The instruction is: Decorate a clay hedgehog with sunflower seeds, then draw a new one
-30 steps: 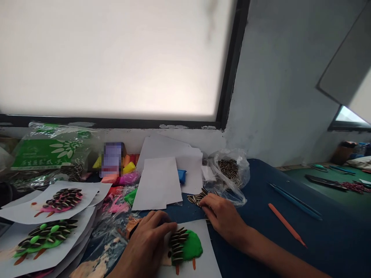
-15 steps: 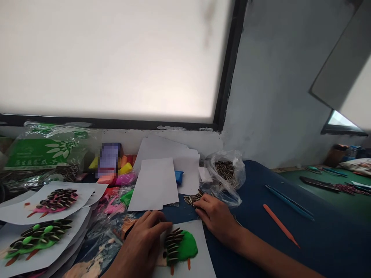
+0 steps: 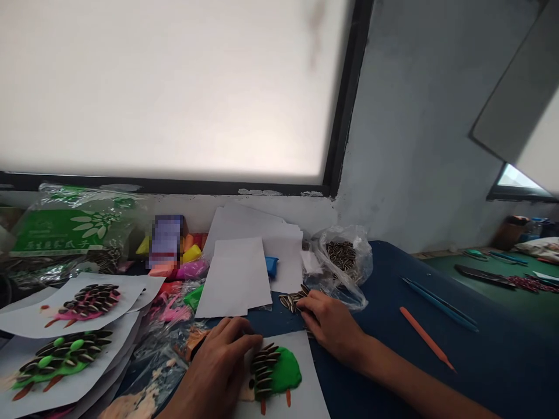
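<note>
A white sheet [image 3: 312, 401] bears a green clay body [image 3: 286, 369], with rows of striped sunflower seeds [image 3: 264, 372] pressed into its left part and brown clay legs below. My left hand [image 3: 220, 361] rests over the sheet's upper left edge, its fingers bent and the thumb reaching toward the seeds. Beyond the sheet, at a small loose pile of sunflower seeds [image 3: 288, 301], my right hand [image 3: 329, 326] has thumb and index finger pinched together at a seed. The fingertips partly cover that seed.
A clear bag of seeds [image 3: 342, 256] stands behind my right hand. Right of it lie an orange clay tool [image 3: 425, 337] and a blue pen-like tool [image 3: 441, 305]. Finished seed pictures [image 3: 61, 361] are stacked at left, near colourful clay packs [image 3: 190, 269]. Blank paper [image 3: 236, 279] lies behind.
The view has shifted slightly, so most things sit a little further right. My right hand stays at the loose seeds, its fingers moving slightly. My left hand keeps its place on the sheet.
</note>
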A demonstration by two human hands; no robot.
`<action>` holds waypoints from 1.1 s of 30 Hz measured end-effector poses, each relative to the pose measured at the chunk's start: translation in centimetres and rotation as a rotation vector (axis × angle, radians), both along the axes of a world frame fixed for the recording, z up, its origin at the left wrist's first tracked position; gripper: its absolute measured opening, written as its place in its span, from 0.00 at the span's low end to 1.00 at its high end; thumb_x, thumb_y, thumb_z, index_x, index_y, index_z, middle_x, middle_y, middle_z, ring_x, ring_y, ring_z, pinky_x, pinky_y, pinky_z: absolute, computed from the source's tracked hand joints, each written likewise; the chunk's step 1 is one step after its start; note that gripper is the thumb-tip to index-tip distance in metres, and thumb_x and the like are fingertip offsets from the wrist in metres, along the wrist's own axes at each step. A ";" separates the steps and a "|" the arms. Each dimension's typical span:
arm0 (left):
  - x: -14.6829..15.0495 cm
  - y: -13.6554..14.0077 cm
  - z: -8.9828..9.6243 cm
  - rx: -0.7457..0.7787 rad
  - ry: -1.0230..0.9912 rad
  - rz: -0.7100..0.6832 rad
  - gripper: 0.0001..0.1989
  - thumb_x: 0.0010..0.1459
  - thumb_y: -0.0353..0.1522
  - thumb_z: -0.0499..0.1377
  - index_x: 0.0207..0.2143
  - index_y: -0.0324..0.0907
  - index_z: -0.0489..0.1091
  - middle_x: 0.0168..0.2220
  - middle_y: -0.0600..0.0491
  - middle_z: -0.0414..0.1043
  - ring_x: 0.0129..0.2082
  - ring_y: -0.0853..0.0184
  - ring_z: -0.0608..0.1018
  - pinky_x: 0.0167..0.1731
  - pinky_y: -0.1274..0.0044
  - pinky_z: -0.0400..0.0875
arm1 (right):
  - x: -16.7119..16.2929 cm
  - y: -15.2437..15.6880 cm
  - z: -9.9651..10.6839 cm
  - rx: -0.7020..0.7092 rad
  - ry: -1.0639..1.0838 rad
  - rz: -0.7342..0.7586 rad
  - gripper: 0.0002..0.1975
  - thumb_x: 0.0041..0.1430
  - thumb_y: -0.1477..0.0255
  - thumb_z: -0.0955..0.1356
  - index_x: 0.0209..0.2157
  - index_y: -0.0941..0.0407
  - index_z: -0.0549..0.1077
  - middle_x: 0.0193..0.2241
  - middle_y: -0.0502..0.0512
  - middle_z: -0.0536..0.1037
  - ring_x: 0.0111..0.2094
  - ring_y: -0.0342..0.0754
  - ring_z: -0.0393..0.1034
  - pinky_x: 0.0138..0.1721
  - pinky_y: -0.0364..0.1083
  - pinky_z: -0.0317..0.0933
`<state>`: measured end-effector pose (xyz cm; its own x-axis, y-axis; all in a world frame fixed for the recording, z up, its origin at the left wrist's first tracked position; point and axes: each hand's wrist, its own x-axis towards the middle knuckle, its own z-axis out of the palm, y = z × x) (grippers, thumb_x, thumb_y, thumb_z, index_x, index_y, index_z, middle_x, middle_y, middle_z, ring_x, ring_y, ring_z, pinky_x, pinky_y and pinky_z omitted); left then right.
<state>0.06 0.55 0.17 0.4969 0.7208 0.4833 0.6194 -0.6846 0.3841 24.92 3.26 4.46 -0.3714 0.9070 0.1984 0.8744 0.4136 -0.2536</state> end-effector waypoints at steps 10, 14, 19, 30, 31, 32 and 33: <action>0.1 0.0 0.2 -0.016 0.011 0.000 0.21 0.58 0.22 0.48 0.44 0.46 0.75 0.42 0.47 0.72 0.40 0.57 0.73 0.36 0.69 0.72 | -0.4 0.2 0.5 0.041 -0.138 -0.045 0.07 0.63 0.80 0.65 0.35 0.60 0.76 0.35 0.59 0.76 0.32 0.49 0.73 0.32 0.44 0.63; 0.2 -0.1 0.3 -0.033 0.007 0.002 0.20 0.58 0.23 0.48 0.43 0.47 0.75 0.42 0.47 0.72 0.40 0.57 0.73 0.36 0.69 0.71 | -0.5 0.0 1.1 0.068 -0.150 -0.037 0.08 0.64 0.81 0.65 0.37 0.59 0.77 0.37 0.59 0.76 0.33 0.47 0.73 0.32 0.43 0.64; 0.2 0.0 0.1 -0.033 -0.003 -0.005 0.21 0.56 0.22 0.47 0.43 0.46 0.75 0.42 0.47 0.72 0.41 0.57 0.74 0.38 0.69 0.71 | -1.2 0.3 1.4 0.063 -0.157 0.078 0.11 0.65 0.80 0.66 0.40 0.55 0.79 0.37 0.53 0.77 0.36 0.44 0.74 0.35 0.40 0.63; 0.4 -0.1 0.0 0.003 -0.024 0.032 0.19 0.57 0.22 0.49 0.42 0.46 0.76 0.42 0.47 0.72 0.40 0.58 0.74 0.37 0.70 0.71 | -0.9 2.4 1.0 0.093 -0.256 0.248 0.08 0.61 0.85 0.65 0.35 0.59 0.73 0.37 0.59 0.75 0.37 0.50 0.69 0.37 0.46 0.62; 0.4 -0.1 0.0 0.002 -0.028 0.029 0.19 0.58 0.22 0.49 0.42 0.46 0.76 0.42 0.47 0.72 0.40 0.58 0.74 0.37 0.70 0.71 | -0.9 2.2 1.2 0.096 -0.244 0.256 0.08 0.61 0.85 0.64 0.35 0.59 0.72 0.36 0.58 0.75 0.36 0.50 0.69 0.37 0.46 0.62; 0.4 -0.1 -0.1 -0.001 -0.031 0.026 0.19 0.58 0.22 0.49 0.42 0.46 0.75 0.42 0.47 0.72 0.40 0.58 0.74 0.37 0.70 0.71 | -1.0 2.0 1.5 0.101 -0.226 0.258 0.08 0.62 0.85 0.64 0.35 0.59 0.71 0.35 0.58 0.74 0.36 0.50 0.69 0.38 0.47 0.62; 0.4 -0.1 -0.1 -0.005 -0.034 0.021 0.19 0.58 0.22 0.49 0.42 0.46 0.75 0.42 0.47 0.72 0.40 0.58 0.74 0.37 0.69 0.71 | -1.1 1.7 1.8 0.106 -0.200 0.253 0.08 0.63 0.84 0.63 0.35 0.59 0.71 0.34 0.58 0.74 0.35 0.49 0.68 0.37 0.47 0.62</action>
<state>0.43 0.49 0.04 0.4651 0.7331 0.4963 0.6199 -0.6699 0.4086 23.86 4.91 6.29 -0.6235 0.7591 0.1870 0.7686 0.6390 -0.0311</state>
